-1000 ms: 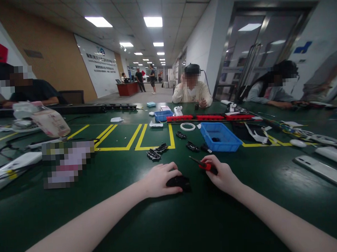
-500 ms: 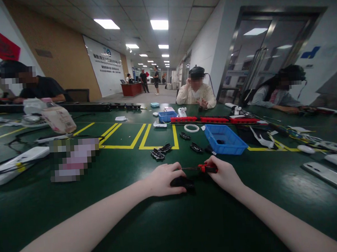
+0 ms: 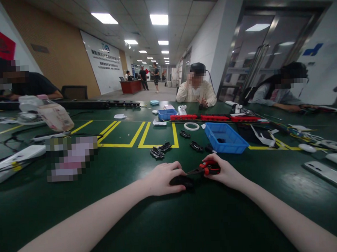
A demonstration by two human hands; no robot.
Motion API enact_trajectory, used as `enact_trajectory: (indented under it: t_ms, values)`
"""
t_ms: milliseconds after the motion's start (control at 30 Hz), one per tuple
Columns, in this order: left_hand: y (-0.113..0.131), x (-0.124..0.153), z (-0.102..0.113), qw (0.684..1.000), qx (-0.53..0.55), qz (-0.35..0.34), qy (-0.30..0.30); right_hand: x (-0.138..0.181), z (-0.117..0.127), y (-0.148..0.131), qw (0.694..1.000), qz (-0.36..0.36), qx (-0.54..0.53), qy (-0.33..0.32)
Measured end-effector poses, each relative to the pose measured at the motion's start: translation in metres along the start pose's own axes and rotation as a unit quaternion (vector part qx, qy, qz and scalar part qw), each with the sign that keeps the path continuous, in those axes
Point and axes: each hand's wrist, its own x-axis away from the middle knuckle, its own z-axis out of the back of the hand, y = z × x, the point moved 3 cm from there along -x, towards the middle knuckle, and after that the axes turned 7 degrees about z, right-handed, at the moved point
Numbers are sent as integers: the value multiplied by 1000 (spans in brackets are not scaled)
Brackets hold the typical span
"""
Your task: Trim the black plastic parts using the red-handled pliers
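Observation:
My left hand [image 3: 166, 178] is closed around a dark, elongated black part [image 3: 182, 181] low on the green table, its fingers over the top and thumb along the near side. Much of this part is hidden, so its kind does not show. In my right hand [image 3: 221, 170] is a pair of long-nose pliers [image 3: 207, 170] with red and black handles. The jaws point left, with their tip close to the left fingertips and the far edge of the black part; whether they touch it I cannot tell. Beyond the hands lie similar black parts [image 3: 157, 153] with metal bits.
A blue bin [image 3: 229, 149] stands beyond my right hand, and red train-like pieces [image 3: 214, 118] lie behind it. A white ring [image 3: 191, 126] is near them. At left are a bottle [image 3: 55, 115] and a white device [image 3: 18, 164]; a phone [image 3: 327, 176] lies right. People sit around the table.
The pliers have turned so their handles show apart, and their tip has dropped slightly toward the black part. My left hand has stayed nearly still, and the view has tilted a little.

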Motion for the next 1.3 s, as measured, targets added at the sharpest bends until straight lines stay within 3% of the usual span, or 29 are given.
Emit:
enact_trajectory:
  t_ms: [267,1033,1300]
  values:
    - [0,-1,1,1000,14,1,-8,-1,-1,1,996,-32,79,25]
    - [0,0,2,1000,25,-4,-12,4,1,-15,987,29,155,-3]
    - [1,-1,3,1000,14,-2,-17,-4,-4,-10,978,4,207,15]
